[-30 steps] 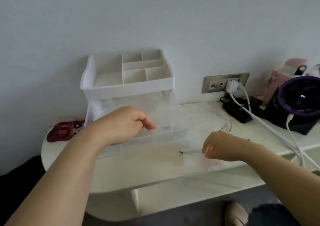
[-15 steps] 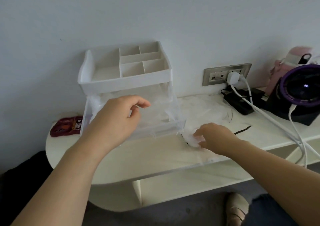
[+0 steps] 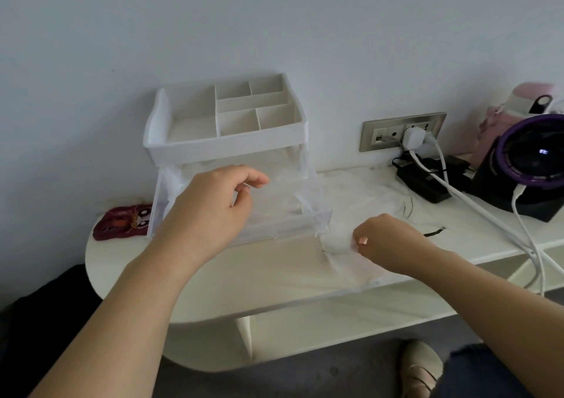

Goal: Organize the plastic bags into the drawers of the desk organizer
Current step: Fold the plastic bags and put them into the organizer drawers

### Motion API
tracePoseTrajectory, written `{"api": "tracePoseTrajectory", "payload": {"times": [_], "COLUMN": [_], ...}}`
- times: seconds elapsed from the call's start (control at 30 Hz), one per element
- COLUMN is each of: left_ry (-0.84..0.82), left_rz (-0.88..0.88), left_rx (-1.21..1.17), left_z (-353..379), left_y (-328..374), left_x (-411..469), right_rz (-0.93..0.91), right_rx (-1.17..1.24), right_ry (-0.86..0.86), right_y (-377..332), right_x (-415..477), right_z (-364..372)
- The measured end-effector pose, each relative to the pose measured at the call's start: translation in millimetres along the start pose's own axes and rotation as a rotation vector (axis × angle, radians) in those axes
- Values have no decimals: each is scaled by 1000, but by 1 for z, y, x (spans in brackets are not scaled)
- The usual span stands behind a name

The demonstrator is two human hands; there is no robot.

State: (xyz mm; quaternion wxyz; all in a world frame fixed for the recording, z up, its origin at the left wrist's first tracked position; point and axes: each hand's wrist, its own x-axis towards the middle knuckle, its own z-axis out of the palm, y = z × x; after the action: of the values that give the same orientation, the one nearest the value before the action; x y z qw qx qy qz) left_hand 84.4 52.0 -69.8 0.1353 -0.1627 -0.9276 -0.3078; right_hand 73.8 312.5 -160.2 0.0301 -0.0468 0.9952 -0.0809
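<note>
Two hands share the job. The right hand (image 3: pixel 393 242) pinches a crumpled bag (image 3: pixel 337 242) between thumb and curled fingertips. The bag lies on the desk (image 3: pixel 259 275) just to that hand's left, beside the front corner of the drawer (image 3: pixel 293 226). The clear drawer stands pulled out of the organizer (image 3: pixel 225 146), presumably so that bags can be dropped in from above.

The left hand (image 3: pixel 210 208) hovers over the open drawer with fingers loosely curled and thumb close to forefinger. Something pale and filmy shows by the thumb, but I cannot tell whether the hand grips it or is empty. My guess is that it is settling plastic already inside, or steadying the drawer for the next bag. The drawer's contents look translucent and are hard to make out.

More loose bags (image 3: pixel 360 190) lie flat beyond the right hand and under its wrist, reaching the desk edge. A thin black band (image 3: pixel 433 232) sits just right of that hand on the film, and could be dragged along with it.

Further right, well clear, are the black adapter (image 3: pixel 424 181), the white cables (image 3: pixel 476 208) running from the socket (image 3: pixel 381 135), the purple fan (image 3: pixel 534 159) and the pink bottle (image 3: pixel 518 104). Left of the left hand, beside the organizer, lies a red case (image 3: pixel 122 222). Nothing blocks the short path from bag to drawer.
</note>
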Motion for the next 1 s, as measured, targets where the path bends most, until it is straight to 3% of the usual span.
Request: {"api": "tracePoseTrajectory", "payload": {"times": [0.17,0.3,0.37,0.43,0.5,0.53,0.67,0.77,0.87,1.0], "left_ry": [2,19,51,99,127,108,-84,-246,-275,-82], "left_rz": [6,6,20,62,85,77,-15,-112,-92,-329], "left_rx": [-11,1,-14,-61,-191,-302,-950,-1325,-1360,-1157], "left_z": [0,-3,-4,-3,-5,-4,-10,-24,-38,-30], "left_y": [2,0,1,2,6,8,16,9,-3,-20], "left_x": [-3,-3,-3,-2,-1,-1,2,7,7,9], "right_rz": [-25,-1,65,112,70,30,-146,-241,-305,-330], "right_rx": [121,379,686,1176,1563,1624,1383,1163,956,698], "right_ry": [-22,-42,-40,17,165,261,557,546,468,310], "right_y": [2,7,4,-7,-24,-35,-90,-131,-163,-171], "right_x": [-2,-7,-12,-18,-26,-30,-38,-30,-10,13], "right_z": [-5,-26,-44,-62,-83,-92,-120,-121,-105,-86]}}
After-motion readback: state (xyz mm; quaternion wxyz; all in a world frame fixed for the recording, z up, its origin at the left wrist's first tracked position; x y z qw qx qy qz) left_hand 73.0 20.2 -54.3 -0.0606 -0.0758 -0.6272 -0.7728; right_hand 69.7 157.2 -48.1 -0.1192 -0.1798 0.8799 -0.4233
